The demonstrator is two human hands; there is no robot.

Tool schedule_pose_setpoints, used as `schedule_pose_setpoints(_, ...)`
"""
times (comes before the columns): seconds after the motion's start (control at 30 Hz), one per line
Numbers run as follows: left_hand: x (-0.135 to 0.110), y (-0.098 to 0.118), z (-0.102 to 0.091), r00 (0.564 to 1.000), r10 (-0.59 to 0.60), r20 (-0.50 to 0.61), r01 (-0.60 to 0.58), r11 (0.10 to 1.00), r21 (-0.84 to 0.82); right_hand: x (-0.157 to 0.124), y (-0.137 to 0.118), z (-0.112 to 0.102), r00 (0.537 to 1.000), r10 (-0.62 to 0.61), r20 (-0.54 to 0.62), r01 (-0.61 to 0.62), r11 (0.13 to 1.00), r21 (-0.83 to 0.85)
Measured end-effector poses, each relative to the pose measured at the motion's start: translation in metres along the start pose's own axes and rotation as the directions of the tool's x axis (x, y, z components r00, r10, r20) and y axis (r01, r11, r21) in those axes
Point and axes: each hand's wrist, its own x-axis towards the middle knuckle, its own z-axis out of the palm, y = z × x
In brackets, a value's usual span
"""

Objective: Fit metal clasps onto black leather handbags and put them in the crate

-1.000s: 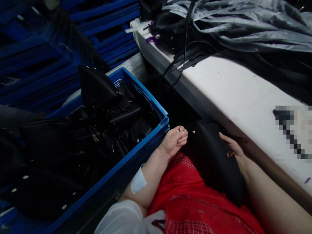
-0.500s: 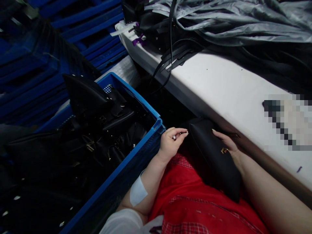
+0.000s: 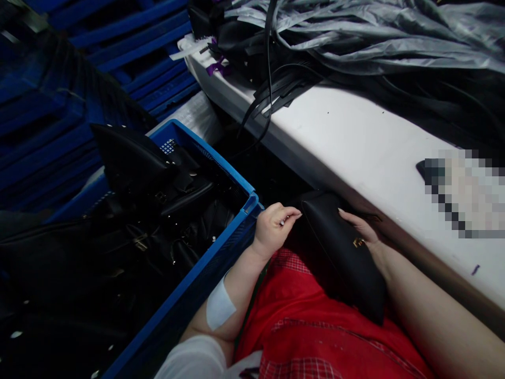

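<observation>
A dark blue slatted stack (image 3: 136, 45) fills the far left. A white table (image 3: 366, 142) runs slantwise from the far middle to the near right. Left of it, a blue crate (image 3: 189, 275) takes up the near left, one corner pointing at the person. Grey sheeting (image 3: 386, 37) lies crumpled across the far right of the table, over dark material. A red apron (image 3: 307, 295) covers the lap at the near middle. Black bags (image 3: 130, 158) are heaped in the crate, one standing up at its far side. The bag (image 3: 339, 247) in hand is black too and rests tilted over the lap, between the crate and the table's edge. Black straps (image 3: 292, 89) trail over the table's far edge. The right hand (image 3: 363, 229) grips the bag's right side, thumb on its edge. The left hand (image 3: 274, 229) is near the bag's left side, fingers curled and tips pinched together; whether they hold anything, I cannot tell. A pale patch (image 3: 221, 305) sits on the left forearm. A purple ribbon (image 3: 216, 66) lies far off at the table's end. A small gold emblem (image 3: 358, 242) shows beside the right hand.
</observation>
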Motion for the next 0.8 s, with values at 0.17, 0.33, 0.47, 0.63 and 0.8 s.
schedule_pose_setpoints(0.17, 0.005, 0.000, -0.003, 0.995, -0.041, 0.089, 0.035, 0.997, 0.069, 0.002, -0.002, 0.001, 1.000, -0.020, 0.022, 0.020, 1.000, -0.013)
schedule_pose_setpoints(0.33, -0.007, 0.001, -0.014, 0.967, -0.124, 0.224, 0.139, 0.989, -0.049, 0.001, -0.001, 0.005, 0.999, -0.047, -0.009, 0.047, 0.999, -0.015)
schedule_pose_setpoints(0.47, -0.037, -0.003, -0.023, 0.852, -0.329, 0.409, 0.485, 0.791, -0.374, -0.003, -0.002, 0.017, 0.997, -0.070, -0.032, 0.068, 0.997, -0.039)
schedule_pose_setpoints(0.63, -0.065, -0.005, -0.032, 0.710, -0.451, 0.540, 0.681, 0.246, -0.690, -0.003, -0.007, 0.051, 0.986, -0.163, 0.039, 0.164, 0.986, -0.017)
schedule_pose_setpoints(0.8, -0.072, -0.005, -0.043, 0.708, -0.492, 0.507, 0.602, 0.045, -0.797, 0.003, -0.003, 0.078, 0.983, -0.181, -0.042, 0.181, 0.983, -0.003)
